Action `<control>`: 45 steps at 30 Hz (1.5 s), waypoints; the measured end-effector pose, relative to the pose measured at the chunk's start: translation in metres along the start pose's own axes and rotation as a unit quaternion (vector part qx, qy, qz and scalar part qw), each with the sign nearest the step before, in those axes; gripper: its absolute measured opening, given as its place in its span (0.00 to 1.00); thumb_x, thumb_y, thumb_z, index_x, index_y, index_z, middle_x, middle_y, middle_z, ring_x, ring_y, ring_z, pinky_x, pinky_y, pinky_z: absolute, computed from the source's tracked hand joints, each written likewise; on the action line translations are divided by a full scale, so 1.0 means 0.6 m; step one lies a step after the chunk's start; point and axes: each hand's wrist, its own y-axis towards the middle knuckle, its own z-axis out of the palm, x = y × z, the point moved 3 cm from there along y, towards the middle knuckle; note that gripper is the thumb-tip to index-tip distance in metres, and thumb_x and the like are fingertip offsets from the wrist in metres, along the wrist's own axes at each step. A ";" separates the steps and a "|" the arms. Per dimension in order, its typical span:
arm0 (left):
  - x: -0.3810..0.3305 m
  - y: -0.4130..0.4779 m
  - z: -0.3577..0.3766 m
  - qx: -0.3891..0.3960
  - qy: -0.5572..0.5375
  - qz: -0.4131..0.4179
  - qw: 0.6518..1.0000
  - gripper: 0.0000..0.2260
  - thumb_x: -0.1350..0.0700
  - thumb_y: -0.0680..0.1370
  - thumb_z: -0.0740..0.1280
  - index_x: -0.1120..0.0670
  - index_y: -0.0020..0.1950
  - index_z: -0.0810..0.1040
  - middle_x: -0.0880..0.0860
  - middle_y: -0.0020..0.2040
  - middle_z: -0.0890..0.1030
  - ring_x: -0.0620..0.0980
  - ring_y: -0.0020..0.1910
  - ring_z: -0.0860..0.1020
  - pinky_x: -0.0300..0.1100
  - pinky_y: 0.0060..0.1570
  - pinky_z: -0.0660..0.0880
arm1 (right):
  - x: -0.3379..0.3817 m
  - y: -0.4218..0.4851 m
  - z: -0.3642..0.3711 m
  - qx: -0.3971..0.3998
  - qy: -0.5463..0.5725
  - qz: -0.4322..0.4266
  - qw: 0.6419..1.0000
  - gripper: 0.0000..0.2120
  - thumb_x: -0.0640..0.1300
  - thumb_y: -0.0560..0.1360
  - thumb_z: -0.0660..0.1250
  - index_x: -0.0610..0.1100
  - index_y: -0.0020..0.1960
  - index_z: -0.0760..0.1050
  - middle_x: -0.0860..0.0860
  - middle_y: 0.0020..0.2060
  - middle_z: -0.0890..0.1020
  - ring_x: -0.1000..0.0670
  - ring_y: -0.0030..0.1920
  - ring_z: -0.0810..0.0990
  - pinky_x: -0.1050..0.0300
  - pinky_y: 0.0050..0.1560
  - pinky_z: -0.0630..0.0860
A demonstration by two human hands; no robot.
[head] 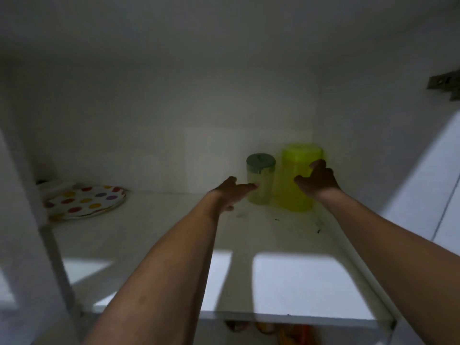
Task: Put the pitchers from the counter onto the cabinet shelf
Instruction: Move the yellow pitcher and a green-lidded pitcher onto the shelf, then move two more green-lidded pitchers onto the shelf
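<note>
Two pitchers stand upright at the back right of the white cabinet shelf [159, 240]. The larger one is bright yellow-green [291, 188]; the smaller is clear with a grey-green lid [261, 170], just left of it. My right hand [318, 180] is spread in front of the yellow-green pitcher's right side, fingers apart, gripping nothing. My left hand [231, 192] reaches toward the small pitcher, its fingertips at or just short of the pitcher's lower side, fingers loosely extended.
A stack of white plates with coloured dots [87, 201] lies at the shelf's back left. The cabinet's right wall stands close beside the yellow-green pitcher. A door hinge [443, 83] shows at the upper right. Orange items show below the shelf edge.
</note>
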 end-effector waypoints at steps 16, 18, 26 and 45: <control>0.074 -0.430 -0.157 -0.089 0.022 -0.046 0.995 0.40 0.42 0.75 0.72 0.52 0.81 0.56 0.60 0.78 0.66 0.60 0.71 0.72 0.54 0.68 0.72 | 0.174 -0.361 0.028 0.154 0.018 -0.157 0.975 0.19 0.48 0.75 0.69 0.42 0.63 0.72 0.41 0.62 0.76 0.41 0.59 0.76 0.52 0.55 0.74; 0.091 -0.483 -0.211 -0.119 0.034 -0.053 0.991 0.36 0.42 0.76 0.71 0.56 0.78 0.63 0.59 0.72 0.72 0.57 0.64 0.76 0.54 0.66 0.74 | 0.223 -0.410 0.059 0.183 0.028 -0.179 0.966 0.12 0.49 0.74 0.69 0.45 0.55 0.75 0.43 0.55 0.80 0.42 0.53 0.79 0.47 0.53 0.78; 0.264 -0.778 -0.505 -0.256 0.033 -0.129 0.958 0.20 0.45 0.77 0.71 0.56 0.62 0.77 0.57 0.59 0.80 0.56 0.52 0.79 0.48 0.55 0.76 | 0.478 -0.690 0.270 0.377 0.065 -0.264 0.885 0.05 0.42 0.77 0.65 0.46 0.43 0.75 0.42 0.43 0.82 0.46 0.40 0.82 0.54 0.36 0.74; 0.806 -1.379 -0.926 -0.513 -0.040 -0.382 0.768 0.16 0.48 0.78 0.70 0.60 0.55 0.77 0.60 0.45 0.74 0.55 0.38 0.71 0.47 0.38 0.67 | 0.806 -1.354 0.829 0.634 -0.003 -0.332 0.698 0.08 0.47 0.75 0.68 0.43 0.44 0.72 0.43 0.41 0.73 0.45 0.42 0.70 0.51 0.42 0.71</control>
